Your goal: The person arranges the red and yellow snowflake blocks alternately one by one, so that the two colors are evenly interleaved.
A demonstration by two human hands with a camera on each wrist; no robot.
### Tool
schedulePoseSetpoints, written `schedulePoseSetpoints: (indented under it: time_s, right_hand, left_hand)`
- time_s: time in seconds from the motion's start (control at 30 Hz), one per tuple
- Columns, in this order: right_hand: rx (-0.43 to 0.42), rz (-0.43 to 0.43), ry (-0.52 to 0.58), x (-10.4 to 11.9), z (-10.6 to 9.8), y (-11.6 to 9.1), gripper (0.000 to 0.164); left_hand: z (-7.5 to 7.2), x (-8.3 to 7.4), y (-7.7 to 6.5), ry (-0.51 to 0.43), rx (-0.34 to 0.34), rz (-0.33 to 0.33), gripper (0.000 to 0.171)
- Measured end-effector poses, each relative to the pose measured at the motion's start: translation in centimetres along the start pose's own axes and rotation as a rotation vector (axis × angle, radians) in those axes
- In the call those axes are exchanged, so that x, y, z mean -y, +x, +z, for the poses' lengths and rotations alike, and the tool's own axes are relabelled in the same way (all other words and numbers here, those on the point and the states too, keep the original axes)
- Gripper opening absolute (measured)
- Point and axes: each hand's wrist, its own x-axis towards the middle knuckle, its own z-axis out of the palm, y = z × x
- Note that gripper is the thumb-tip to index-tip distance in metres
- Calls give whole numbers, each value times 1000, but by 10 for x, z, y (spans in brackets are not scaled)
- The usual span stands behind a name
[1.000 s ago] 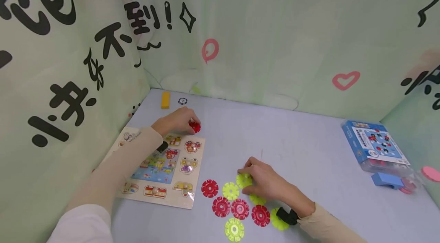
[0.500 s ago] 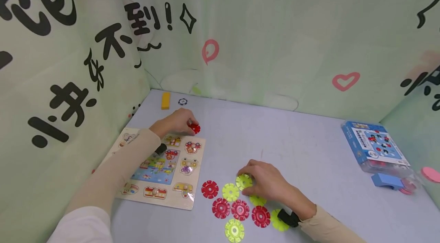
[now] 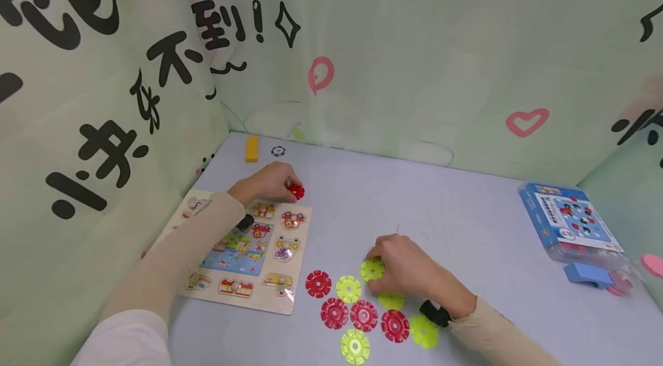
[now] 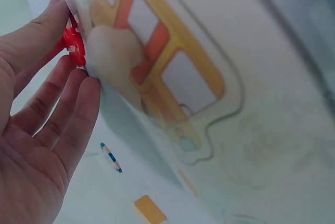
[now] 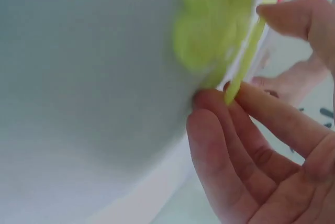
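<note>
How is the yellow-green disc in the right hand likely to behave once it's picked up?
The yellow-green disc is probably stiff, since it looks straight edge-on in the grip of the right hand. It is likely light, being so thin. Its notched rim, seen in the head view, would probably make any rolling on edge uneven.
</note>
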Motion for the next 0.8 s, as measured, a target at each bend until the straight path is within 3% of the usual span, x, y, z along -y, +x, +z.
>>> schedulePoseSetpoints:
  time_s: [0.13, 0.33, 0.5, 0.67, 0.8]
  right_hand:
    - [-40, -15, 11, -7, -10, 31, 41]
    - [-101, 3, 55, -14, -18, 107, 42]
    - [-103, 31, 51, -10, -13, 163, 44]
    - [-49, 97, 53, -9, -1, 183, 39]
    - [-38, 61, 43, -6, 3, 187, 27]
  left_hand:
    - [-2, -1, -2, 20, -12, -9, 39]
    - [-1, 0, 2, 55, -16, 11, 40]
    - [-1, -2, 5, 68, -35, 14, 41]
    - [3, -3, 5, 100, -21, 13, 41]
    - [1, -3, 0, 107, -40, -10, 41]
